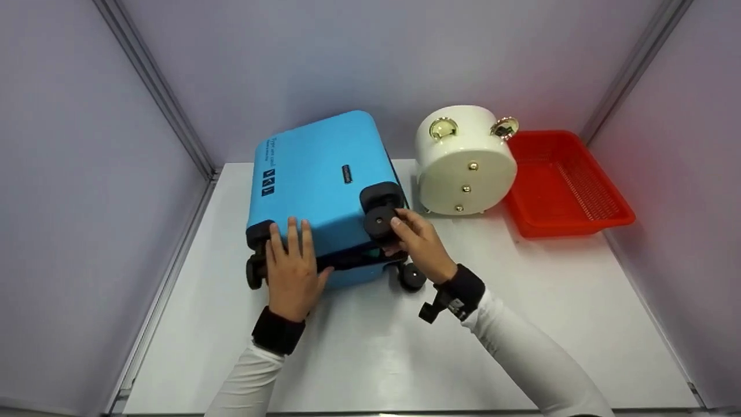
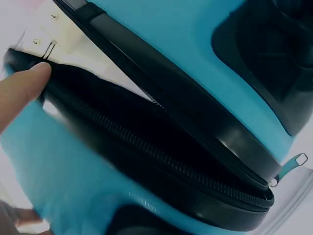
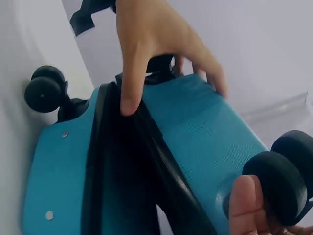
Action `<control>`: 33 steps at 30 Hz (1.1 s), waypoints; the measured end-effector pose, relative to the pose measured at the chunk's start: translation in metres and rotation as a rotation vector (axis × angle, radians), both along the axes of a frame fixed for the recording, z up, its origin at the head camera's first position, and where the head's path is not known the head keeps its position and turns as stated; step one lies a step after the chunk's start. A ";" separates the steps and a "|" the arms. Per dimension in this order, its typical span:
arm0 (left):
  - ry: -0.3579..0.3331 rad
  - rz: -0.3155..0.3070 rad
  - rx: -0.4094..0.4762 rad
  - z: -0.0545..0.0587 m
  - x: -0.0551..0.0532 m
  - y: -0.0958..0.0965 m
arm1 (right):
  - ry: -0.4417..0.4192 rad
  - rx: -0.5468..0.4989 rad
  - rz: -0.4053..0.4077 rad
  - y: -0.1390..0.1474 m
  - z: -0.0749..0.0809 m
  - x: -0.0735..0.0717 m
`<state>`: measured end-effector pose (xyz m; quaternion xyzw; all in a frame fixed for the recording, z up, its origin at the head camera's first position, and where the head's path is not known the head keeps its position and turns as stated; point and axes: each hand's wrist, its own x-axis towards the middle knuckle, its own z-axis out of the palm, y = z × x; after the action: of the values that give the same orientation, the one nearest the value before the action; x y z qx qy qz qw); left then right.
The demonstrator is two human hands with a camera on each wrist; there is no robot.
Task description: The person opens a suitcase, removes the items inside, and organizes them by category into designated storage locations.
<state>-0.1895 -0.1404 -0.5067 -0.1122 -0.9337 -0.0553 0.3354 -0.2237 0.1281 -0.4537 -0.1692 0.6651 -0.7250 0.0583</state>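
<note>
A light blue suitcase (image 1: pixel 324 168) lies on the table with its wheeled end toward me. Along that end the zip is parted, leaving a dark gap (image 2: pixel 132 122) between the two shells. My left hand (image 1: pixel 292 275) rests on the upper shell with fingers extended, beside the left wheel (image 1: pixel 255 271); its thumb (image 3: pixel 131 93) reaches down to the black edge of the gap. With my right hand (image 1: pixel 425 243) I hold the black wheel (image 1: pixel 380 222) at the upper shell's right corner, thumb against its side. A zip pull (image 2: pixel 292 164) hangs at one end of the gap.
A cream drum-shaped case (image 1: pixel 469 168) with gold knobs and two gold rings stands right of the suitcase. Beyond it sits a red plastic basket (image 1: pixel 579 229). Pale panels (image 1: pixel 393 63) enclose the white table (image 1: pixel 370 370). The lower shell's wheel (image 1: pixel 412 277) juts out below my right hand.
</note>
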 end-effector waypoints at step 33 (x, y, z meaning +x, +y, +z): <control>0.164 0.199 0.648 0.012 -0.003 -0.078 | 0.683 0.980 0.055 0.007 -0.055 -0.017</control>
<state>-0.1924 -0.2182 -0.4950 0.0876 -0.8440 -0.3067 0.4312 -0.2409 0.1354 -0.5082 -0.3632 0.8986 -0.2365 -0.0690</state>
